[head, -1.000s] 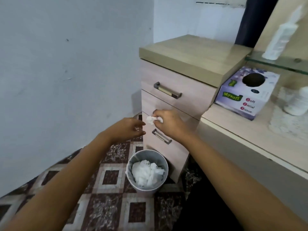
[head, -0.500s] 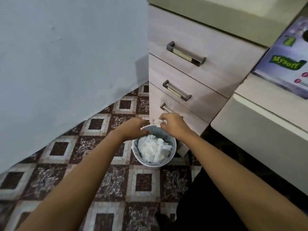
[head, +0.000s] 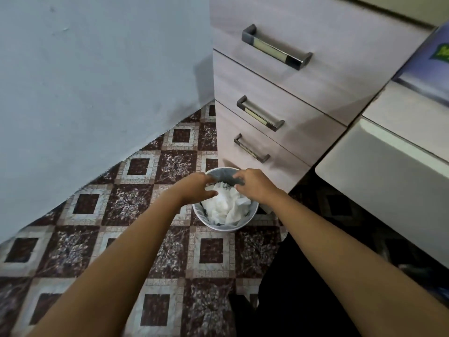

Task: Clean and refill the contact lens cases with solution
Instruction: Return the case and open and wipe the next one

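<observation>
My left hand and my right hand hover side by side over a small round grey waste bin on the floor. The bin is filled with crumpled white tissue. The fingers of both hands hang loosely curled just above the tissue pile, and I see no wad pinched between them. My left fingertips reach the edge of the pile. No contact lens case or solution bottle is in view.
A pale wooden drawer unit with three metal handles stands right behind the bin. A white counter edge juts out at the right, with a corner of a tissue box on it. A blue-grey wall bounds the left. The floor is patterned tile.
My view tipped down toward the floor. Both hands dropped from the drawer front to the bin, and the small tissue wad my right hand pinched is no longer seen in its fingers.
</observation>
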A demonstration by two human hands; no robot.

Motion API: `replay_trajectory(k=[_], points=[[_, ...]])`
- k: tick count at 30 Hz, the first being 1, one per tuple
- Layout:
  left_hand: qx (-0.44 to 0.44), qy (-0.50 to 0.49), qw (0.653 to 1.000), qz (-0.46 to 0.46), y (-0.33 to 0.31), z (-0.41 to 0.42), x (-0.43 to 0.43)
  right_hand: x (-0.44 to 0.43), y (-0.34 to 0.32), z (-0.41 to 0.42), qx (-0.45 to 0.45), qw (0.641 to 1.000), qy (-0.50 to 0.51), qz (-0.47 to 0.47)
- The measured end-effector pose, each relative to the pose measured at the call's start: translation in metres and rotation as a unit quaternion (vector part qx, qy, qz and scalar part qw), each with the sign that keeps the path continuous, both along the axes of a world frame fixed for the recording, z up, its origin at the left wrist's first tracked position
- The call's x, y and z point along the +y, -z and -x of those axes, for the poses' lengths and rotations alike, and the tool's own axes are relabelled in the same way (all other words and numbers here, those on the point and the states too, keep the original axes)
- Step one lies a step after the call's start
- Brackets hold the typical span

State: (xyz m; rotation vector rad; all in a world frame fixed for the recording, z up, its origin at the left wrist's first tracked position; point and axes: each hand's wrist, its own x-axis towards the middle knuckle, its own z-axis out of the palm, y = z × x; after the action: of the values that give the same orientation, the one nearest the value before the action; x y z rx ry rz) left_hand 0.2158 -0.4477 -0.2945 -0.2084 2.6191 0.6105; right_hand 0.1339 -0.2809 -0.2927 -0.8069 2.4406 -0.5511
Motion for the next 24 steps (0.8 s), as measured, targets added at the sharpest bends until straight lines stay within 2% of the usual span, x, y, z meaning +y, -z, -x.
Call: replay_trajectory(k=[8,24], points=[[0.029,0.011,1.000,0.007,-0.015,0.007,0.003,0.002,-0.014,0.003,0.050,0.998,-0.047,-0.015],[0.157,0.023,0.986,0.047,-0.124,0.003,0.005,0.004,-0.108,0.012,0.156,0.984,-0.089,0.004]])
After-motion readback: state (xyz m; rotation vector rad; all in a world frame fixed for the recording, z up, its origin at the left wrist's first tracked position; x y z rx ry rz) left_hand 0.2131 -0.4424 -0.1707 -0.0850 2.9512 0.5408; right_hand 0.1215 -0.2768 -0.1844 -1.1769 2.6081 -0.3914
